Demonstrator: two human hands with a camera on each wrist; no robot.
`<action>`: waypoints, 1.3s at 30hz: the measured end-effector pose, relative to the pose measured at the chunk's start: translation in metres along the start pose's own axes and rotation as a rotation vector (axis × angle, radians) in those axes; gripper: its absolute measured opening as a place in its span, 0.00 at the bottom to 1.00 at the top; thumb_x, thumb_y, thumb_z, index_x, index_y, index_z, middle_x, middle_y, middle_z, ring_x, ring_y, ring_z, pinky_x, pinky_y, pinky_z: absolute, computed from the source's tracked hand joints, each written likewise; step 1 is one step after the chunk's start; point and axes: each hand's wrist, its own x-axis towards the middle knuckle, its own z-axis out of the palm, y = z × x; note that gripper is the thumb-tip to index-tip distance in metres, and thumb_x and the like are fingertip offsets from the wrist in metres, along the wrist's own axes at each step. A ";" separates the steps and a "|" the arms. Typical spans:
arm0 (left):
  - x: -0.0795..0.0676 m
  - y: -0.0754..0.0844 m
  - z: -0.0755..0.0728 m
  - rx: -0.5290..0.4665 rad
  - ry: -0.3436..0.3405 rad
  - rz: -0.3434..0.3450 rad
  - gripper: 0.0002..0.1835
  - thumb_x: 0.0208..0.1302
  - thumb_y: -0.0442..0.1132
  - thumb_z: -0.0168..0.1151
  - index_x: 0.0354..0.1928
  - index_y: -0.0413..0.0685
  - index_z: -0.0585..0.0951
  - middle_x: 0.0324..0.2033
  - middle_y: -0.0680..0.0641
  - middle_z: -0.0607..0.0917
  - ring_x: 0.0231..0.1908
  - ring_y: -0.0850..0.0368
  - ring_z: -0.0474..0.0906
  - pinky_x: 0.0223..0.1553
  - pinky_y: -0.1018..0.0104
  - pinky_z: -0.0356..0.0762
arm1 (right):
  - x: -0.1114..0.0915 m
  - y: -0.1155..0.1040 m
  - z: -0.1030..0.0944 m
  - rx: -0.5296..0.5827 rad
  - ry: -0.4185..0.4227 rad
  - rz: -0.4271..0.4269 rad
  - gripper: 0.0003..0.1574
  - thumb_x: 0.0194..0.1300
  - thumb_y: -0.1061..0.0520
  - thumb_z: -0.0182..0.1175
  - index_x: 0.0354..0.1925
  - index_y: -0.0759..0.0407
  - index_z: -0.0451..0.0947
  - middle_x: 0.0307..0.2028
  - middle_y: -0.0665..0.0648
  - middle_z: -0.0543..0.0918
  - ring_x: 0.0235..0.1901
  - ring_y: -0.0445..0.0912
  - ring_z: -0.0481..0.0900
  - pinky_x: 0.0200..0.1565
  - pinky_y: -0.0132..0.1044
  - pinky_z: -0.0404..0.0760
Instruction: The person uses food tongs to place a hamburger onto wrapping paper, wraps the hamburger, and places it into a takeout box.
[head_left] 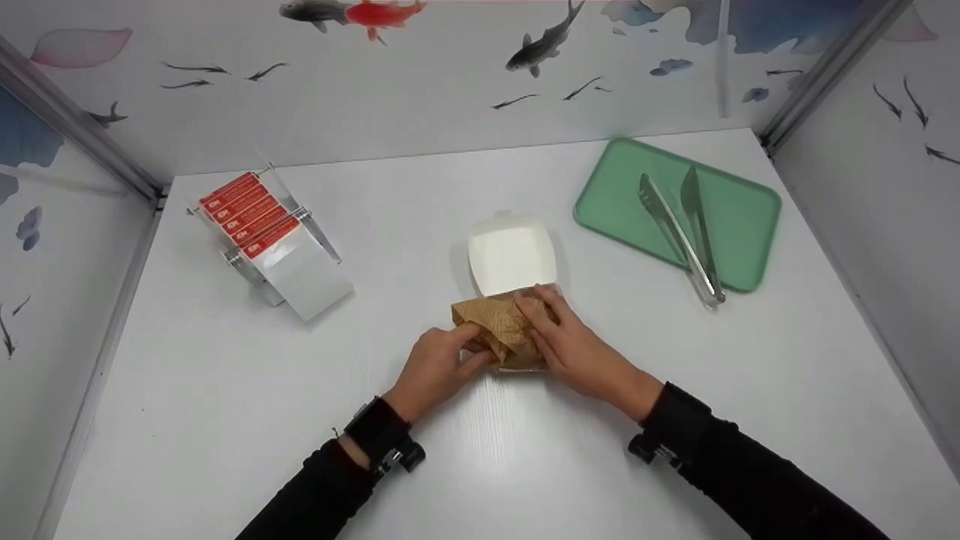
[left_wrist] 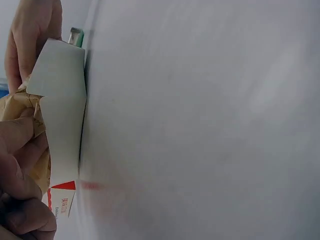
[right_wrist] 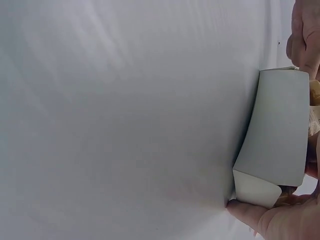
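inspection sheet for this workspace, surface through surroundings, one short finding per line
Surface: white table, some glare near the front
Job's things: white box, lid open; brown paper wrap in its base
Clutter: green tray, metal tongs lying across its near edge; red-and-white packaging in a rack at the left
Hands: left hand pinches the wrap; right hand rests on it
Cables: nothing seen
Surroundings: white panels with fish prints; metal corner posts

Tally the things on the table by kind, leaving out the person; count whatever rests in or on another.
Open white box: 1
Brown paper wrapping (contents hidden): 1
Green tray: 1
Metal tongs: 1
Label dispenser: 1
Total: 5
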 end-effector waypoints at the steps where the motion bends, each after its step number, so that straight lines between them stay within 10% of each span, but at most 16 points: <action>1: 0.001 0.000 -0.001 0.035 0.006 0.012 0.10 0.63 0.40 0.78 0.44 0.48 0.88 0.37 0.50 0.95 0.37 0.57 0.92 0.38 0.61 0.88 | 0.000 0.001 0.000 0.001 -0.001 0.002 0.36 0.87 0.57 0.47 0.86 0.54 0.54 0.80 0.73 0.56 0.81 0.73 0.54 0.76 0.63 0.68; 20: 0.017 -0.002 -0.021 0.026 -0.248 0.017 0.10 0.65 0.39 0.78 0.46 0.47 0.92 0.40 0.51 0.95 0.43 0.57 0.93 0.45 0.59 0.89 | -0.001 0.002 -0.001 -0.003 0.000 -0.021 0.37 0.86 0.58 0.48 0.86 0.53 0.54 0.80 0.70 0.58 0.82 0.67 0.58 0.76 0.60 0.69; 30: 0.018 0.004 -0.006 0.125 -0.127 -0.029 0.06 0.61 0.37 0.79 0.38 0.44 0.91 0.33 0.48 0.93 0.35 0.52 0.91 0.37 0.56 0.88 | -0.001 0.002 -0.001 -0.002 0.013 -0.015 0.36 0.86 0.58 0.48 0.86 0.55 0.54 0.80 0.71 0.58 0.82 0.68 0.56 0.78 0.61 0.66; 39: 0.016 0.010 -0.003 0.257 -0.046 0.096 0.06 0.57 0.38 0.81 0.33 0.49 0.90 0.24 0.51 0.88 0.26 0.56 0.83 0.29 0.59 0.83 | -0.004 0.000 0.003 0.074 0.016 0.052 0.40 0.85 0.42 0.51 0.86 0.46 0.54 0.83 0.68 0.54 0.84 0.67 0.51 0.78 0.67 0.63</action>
